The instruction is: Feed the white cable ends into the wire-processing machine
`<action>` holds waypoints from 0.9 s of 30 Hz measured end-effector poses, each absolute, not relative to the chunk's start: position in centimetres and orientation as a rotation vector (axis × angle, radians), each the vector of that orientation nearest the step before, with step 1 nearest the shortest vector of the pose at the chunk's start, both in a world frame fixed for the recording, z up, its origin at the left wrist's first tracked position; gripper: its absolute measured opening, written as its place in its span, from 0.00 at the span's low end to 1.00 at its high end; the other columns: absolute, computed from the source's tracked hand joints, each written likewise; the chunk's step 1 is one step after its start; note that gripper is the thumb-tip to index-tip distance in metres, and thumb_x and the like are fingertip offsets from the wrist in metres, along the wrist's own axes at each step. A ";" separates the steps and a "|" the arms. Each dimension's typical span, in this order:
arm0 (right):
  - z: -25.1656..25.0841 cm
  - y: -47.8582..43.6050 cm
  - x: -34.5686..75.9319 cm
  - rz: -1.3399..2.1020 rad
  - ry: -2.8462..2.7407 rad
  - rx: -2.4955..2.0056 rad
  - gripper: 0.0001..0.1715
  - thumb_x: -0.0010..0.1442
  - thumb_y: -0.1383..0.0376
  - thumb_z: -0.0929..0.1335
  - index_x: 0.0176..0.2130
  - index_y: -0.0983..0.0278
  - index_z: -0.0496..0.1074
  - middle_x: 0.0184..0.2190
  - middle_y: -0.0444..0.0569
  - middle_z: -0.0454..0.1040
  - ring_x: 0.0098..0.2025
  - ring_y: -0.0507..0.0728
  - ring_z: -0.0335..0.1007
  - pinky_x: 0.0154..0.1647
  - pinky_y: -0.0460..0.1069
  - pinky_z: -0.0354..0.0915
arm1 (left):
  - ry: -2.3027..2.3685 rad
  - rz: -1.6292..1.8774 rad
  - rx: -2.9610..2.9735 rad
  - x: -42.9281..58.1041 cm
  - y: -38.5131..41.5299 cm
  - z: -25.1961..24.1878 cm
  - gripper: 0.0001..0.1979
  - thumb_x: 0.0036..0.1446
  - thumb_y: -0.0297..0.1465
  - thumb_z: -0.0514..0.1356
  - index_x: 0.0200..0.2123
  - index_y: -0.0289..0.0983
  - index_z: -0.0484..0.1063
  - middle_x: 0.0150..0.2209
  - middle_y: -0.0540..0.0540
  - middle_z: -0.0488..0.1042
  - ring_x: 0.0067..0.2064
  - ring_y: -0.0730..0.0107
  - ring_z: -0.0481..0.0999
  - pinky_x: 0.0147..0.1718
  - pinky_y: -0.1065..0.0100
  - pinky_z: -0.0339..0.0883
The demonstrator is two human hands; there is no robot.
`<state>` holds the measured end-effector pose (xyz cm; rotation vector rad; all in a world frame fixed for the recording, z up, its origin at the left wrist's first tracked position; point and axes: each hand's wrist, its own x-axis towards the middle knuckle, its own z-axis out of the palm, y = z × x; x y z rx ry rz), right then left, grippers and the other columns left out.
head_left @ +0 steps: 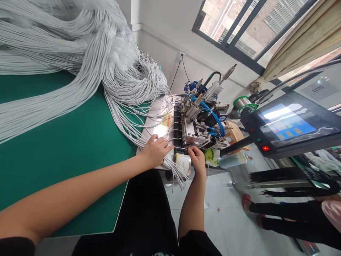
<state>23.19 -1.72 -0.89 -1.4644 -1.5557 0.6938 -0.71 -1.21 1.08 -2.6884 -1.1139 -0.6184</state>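
My left hand [156, 151] rests over the bundle of white cables, its thumb and forefinger closed on one cable near the machine's edge. That white cable [181, 147] runs across to my right hand [196, 157], whose fingertips pinch its end. Just beyond both hands stands a benchtop machine [195, 124] with metal cylinders and blue air hoses. Several cables lie spaced apart across its black track [177, 124]. Below my hands, loose cable ends [179, 174] hang past a white roll-shaped object [183, 163] at the table edge.
Big bundles of white cable [93, 53] cover the back of the green table [106, 142]. A control screen [290, 122] on an arm and a spool of wire [243, 104] stand right of the machine. Another person's legs [287, 213] show at the far right.
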 end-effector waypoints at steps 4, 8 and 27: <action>-1.9 -1.2 23.3 0.903 -1.374 -1.422 0.17 0.54 0.55 0.67 0.22 0.63 0.63 0.20 0.39 0.57 0.23 0.50 0.50 0.25 0.46 0.51 | -1.142 -0.550 -2.737 -0.6 -1.1 1.1 0.26 0.45 0.24 0.60 0.51 0.37 0.69 0.39 0.43 0.72 0.41 0.59 0.70 0.44 0.58 0.52; -3.0 -0.9 22.7 1.007 -1.207 -1.415 0.19 0.50 0.52 0.66 0.21 0.61 0.59 0.18 0.39 0.55 0.21 0.50 0.49 0.22 0.46 0.51 | -1.147 -0.600 -2.695 -0.6 -1.1 0.9 0.25 0.45 0.24 0.59 0.50 0.39 0.71 0.37 0.43 0.73 0.40 0.58 0.70 0.44 0.56 0.52; 1.8 -9.3 23.9 0.687 -1.405 -1.549 0.17 0.58 0.53 0.68 0.31 0.64 0.75 0.23 0.46 0.71 0.26 0.54 0.64 0.27 0.47 0.58 | -1.087 -0.704 -2.664 -0.9 -1.3 1.0 0.24 0.45 0.25 0.60 0.49 0.35 0.71 0.52 0.39 0.71 0.51 0.55 0.68 0.52 0.52 0.51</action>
